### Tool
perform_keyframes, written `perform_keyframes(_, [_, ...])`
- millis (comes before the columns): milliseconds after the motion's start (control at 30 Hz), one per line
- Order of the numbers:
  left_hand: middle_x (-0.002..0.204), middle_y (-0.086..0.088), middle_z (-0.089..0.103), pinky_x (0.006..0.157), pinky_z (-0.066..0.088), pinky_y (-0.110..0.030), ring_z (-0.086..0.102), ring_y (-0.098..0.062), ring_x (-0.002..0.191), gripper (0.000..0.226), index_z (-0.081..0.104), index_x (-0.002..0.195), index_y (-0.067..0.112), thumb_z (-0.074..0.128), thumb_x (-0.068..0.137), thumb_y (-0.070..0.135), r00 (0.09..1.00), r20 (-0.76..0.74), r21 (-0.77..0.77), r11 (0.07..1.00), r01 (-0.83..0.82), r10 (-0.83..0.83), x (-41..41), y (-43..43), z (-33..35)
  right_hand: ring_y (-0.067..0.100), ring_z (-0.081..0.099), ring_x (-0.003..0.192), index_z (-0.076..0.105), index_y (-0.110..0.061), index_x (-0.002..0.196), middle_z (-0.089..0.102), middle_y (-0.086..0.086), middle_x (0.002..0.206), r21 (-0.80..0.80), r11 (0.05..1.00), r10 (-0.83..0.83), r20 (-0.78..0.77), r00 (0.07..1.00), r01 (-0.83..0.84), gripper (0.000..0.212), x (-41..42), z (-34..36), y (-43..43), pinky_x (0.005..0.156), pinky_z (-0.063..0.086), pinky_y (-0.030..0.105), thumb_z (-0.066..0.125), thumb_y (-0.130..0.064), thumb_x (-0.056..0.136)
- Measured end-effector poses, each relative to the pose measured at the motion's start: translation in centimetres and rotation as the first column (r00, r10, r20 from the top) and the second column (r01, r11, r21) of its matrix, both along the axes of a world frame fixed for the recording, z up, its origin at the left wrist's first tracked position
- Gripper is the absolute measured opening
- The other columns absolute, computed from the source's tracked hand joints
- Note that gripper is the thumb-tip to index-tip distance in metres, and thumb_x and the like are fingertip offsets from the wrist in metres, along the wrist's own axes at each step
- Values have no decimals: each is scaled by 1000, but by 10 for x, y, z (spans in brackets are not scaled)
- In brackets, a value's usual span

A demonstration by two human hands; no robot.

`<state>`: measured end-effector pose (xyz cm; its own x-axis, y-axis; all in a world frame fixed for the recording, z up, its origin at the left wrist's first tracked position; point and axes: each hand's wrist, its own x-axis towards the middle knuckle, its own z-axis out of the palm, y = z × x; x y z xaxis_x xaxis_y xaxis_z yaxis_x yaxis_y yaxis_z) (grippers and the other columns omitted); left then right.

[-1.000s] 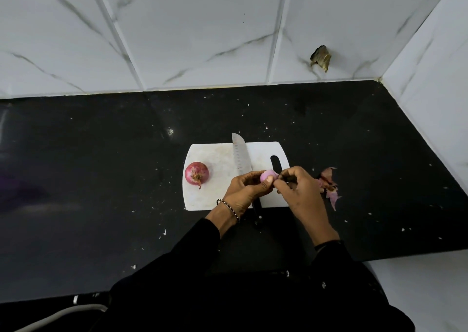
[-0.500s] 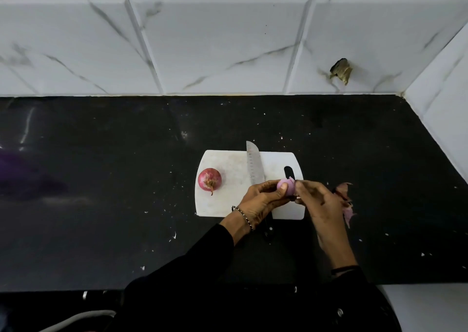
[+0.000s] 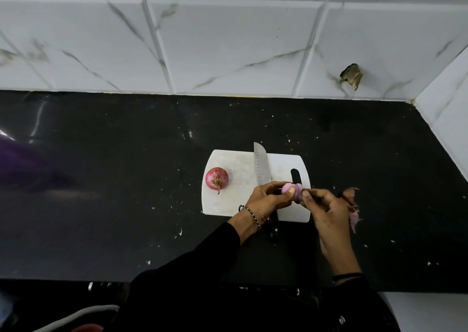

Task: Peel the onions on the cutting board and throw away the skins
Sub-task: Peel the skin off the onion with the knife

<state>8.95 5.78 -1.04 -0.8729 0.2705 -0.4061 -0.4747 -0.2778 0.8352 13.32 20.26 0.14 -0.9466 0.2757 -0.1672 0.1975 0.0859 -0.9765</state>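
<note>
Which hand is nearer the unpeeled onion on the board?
Left. The left hand is to the right of the unpeeled onion, gripping the pale onion; the right hand is farther right, pinching it.

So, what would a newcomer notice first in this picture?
Probably the left hand and right hand, both holding a pale, partly peeled onion over the right end of the white plastic cutting board. Then the unpeeled red onion on the board's left side, and reddish onion skins on the black countertop to the board's right.
</note>
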Motion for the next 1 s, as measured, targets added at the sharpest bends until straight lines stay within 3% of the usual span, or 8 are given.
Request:
perform_keyframes(200, [119, -21, 65, 88, 56, -30, 67, -27, 103, 37, 60, 122, -4, 66, 91, 15, 1000, 24, 56, 998, 12, -13, 0, 2, -2, 15, 72, 94, 69, -16, 102, 75, 2, 97, -99, 992, -70, 21, 997, 72, 11, 0, 4, 0, 88, 55, 31, 68, -15, 91])
perform_keyframes(367, [108, -11, 71, 94, 54, -34, 70, -22, 100, 29, 67, 111, 7, 72, 87, 22, 998, 1, 35, 998, 59, -59, 0, 3, 0, 16, 72, 93, 69, -15, 102, 75, 2, 97, -97, 991, -88, 15, 996, 89, 11, 2, 5, 1, 88, 56, 32, 69, -15, 91])
perform_keyframes(567, [109, -14, 71, 91, 55, -32, 71, -19, 93, 53, 66, 113, 3, 78, 70, 33, 999, 9, 15, 999, 37, -38, 0, 6, 2, 18, 72, 95, 69, -13, 101, 75, 3, 98, -183, 978, -101, 18, 995, 102, 10, 4, 6, -1, 87, 55, 33, 68, -13, 91])
perform_keyframes(800, [101, -13, 68, 84, 57, -29, 72, -18, 82, 29, 61, 116, -1, 63, 92, 16, 995, 98, 113, 994, 4, -15, 1, 5, 2, 16, 68, 90, 67, -12, 99, 69, 9, 105, -374, 898, -202, 113, 973, 230, 8, 3, 7, 1, 88, 54, 32, 64, -8, 93])
perform_keyframes(1000, [108, -21, 66, 85, 57, -30, 67, -29, 97, 23, 61, 113, 1, 57, 96, 15, 987, 154, 162, 987, 14, -39, 3, 5, 3, 19, 67, 96, 67, -11, 100, 70, 8, 106, -423, 859, -250, 142, 958, 287, 9, 4, 7, 3, 87, 55, 32, 63, -8, 93])
